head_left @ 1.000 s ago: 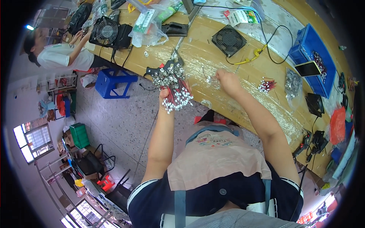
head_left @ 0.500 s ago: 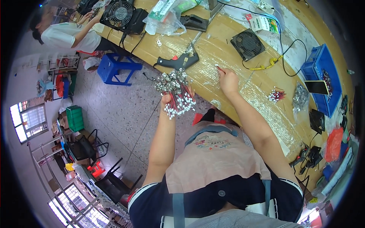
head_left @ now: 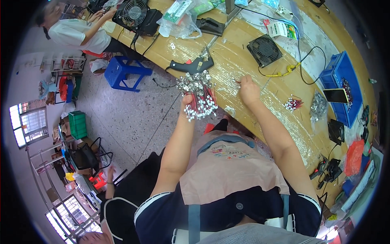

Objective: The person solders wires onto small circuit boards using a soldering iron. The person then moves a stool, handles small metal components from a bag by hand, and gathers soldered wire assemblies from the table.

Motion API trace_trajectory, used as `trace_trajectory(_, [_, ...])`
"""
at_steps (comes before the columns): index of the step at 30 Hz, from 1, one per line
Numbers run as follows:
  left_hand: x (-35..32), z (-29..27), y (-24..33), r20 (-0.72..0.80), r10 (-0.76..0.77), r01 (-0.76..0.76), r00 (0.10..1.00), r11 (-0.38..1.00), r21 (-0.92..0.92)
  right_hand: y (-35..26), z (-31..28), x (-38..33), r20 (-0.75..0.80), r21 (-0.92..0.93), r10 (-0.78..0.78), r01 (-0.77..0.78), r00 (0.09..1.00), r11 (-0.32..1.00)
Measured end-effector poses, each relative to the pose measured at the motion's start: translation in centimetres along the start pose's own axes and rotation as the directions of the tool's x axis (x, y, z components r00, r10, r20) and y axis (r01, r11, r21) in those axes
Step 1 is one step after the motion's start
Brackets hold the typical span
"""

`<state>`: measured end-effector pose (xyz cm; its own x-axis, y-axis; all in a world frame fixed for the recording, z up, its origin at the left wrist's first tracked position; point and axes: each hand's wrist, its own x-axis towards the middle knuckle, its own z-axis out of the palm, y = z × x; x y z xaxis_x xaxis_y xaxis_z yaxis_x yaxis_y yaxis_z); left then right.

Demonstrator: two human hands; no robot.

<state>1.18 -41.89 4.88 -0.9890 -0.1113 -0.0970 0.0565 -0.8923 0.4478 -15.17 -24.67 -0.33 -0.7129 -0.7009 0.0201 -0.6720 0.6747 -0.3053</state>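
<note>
My left hand [head_left: 187, 100] is closed round a thick bundle of short red wires [head_left: 200, 101], held up at the table's near edge. White plugs show at the bundle's lower end and shiny metal-and-white pieces at its top. My right hand [head_left: 249, 90] is over the wrapped tabletop, its fingers pinched on a short red wire [head_left: 239, 82], mostly hidden by the fingers. A black glue gun [head_left: 191, 65] lies just beyond the bundle. To the right of my right forearm sits a small pile of red wires with white plugs [head_left: 292, 104].
On the table are a square black fan [head_left: 265, 50], a blue bin [head_left: 349, 81] with a phone [head_left: 336, 95] on its edge, and a clear bag [head_left: 319, 105]. A co-worker [head_left: 73, 32] handles things beside a large fan unit [head_left: 135, 16]. Another person in black [head_left: 136, 187] is close behind my left arm.
My left hand has moved slightly right with the wire bundle. The right hand has shifted a little right with its wire. A person in black has come into view at the lower left.
</note>
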Motion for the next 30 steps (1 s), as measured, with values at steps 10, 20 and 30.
trace_trajectory(10, [3.0, 4.3, -3.7, -0.005, 0.006, -0.006, 1.0, 0.993, -0.116, -1.6, -13.6, -1.7, -0.354, 0.219, -0.679, 0.763, 0.643, 0.608])
trace_trajectory(20, [6.1, 5.3, -7.5, 0.139, -0.005, 0.043, 0.99, 0.961, -0.274, -2.6, -18.2, -4.3, -0.18, 0.062, -0.596, 0.613, 0.783, 0.787])
trace_trajectory(30, [9.3, 3.1, -10.6, 0.387, -0.083, 0.216, 0.918, 0.924, -0.314, -1.3, -19.4, -3.7, -0.42, 0.382, -0.371, 0.532, 0.829, 0.756])
